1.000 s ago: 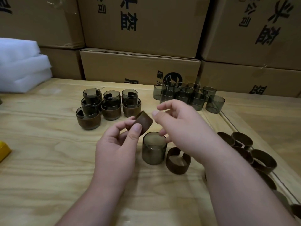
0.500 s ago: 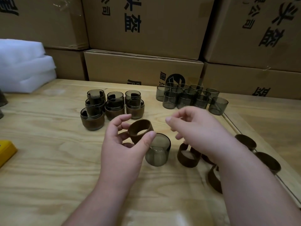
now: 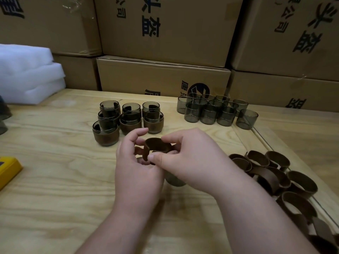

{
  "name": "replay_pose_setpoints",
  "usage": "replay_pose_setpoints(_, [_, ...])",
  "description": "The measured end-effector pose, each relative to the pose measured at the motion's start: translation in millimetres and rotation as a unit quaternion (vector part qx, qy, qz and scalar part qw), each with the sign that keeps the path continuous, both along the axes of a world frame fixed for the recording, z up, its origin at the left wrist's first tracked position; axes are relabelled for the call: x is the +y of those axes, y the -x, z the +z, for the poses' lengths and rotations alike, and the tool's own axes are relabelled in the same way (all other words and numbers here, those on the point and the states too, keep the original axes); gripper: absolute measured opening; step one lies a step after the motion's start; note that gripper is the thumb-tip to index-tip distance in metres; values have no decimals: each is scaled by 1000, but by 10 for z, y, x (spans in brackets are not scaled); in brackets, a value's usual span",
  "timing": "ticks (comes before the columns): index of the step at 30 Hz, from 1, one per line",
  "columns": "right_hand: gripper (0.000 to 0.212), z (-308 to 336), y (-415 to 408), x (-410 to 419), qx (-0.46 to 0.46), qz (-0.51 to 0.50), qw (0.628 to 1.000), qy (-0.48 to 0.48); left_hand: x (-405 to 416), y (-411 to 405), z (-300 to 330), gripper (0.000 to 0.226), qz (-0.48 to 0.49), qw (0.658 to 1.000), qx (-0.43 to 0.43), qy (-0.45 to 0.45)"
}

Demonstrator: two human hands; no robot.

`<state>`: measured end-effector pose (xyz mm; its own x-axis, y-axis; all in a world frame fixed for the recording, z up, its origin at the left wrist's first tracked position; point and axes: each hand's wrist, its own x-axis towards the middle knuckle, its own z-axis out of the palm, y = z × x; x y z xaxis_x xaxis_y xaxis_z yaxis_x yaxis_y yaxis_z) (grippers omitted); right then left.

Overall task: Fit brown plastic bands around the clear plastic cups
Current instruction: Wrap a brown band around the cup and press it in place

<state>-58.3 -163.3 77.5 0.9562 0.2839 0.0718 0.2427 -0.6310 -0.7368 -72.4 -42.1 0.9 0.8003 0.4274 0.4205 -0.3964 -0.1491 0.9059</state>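
Observation:
Both hands hold one brown band (image 3: 157, 145) above the table's middle. My left hand (image 3: 136, 167) grips its left side with curled fingers. My right hand (image 3: 190, 158) pinches its right side between thumb and fingers. Just below them stands a clear smoky cup (image 3: 175, 180), mostly hidden by my hands. Banded cups (image 3: 106, 133) are stacked in a group behind my left hand. Bare clear cups (image 3: 208, 114) cluster at the back right. Loose brown bands (image 3: 269, 173) lie in a pile to the right.
Cardboard boxes (image 3: 163, 77) line the back of the wooden table (image 3: 55, 180). White foam sheets (image 3: 27, 74) lie at the back left. A yellow object (image 3: 9, 168) sits at the left edge. A seam (image 3: 260, 136) between table sections runs along the right.
My right hand came in from the right and took hold of the band that my left hand held. Both hands now cover most of the cup. The view tilted slightly.

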Motion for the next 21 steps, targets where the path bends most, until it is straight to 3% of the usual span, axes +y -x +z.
replay_pose_setpoints(7, [59,-2,-40,-69,-63,-27,998,-15,-13,17,-12,68,-46,997,-13,-64])
replay_pose_setpoints(13, [76,70,-118,-302,-50,-27,998,21,-8,12,-8,44,-49,993,-21,-109])
replay_pose_setpoints(21, [75,69,-141,-402,-28,-3,1000,10,-4,-1,-19,45,-119,991,16,-60])
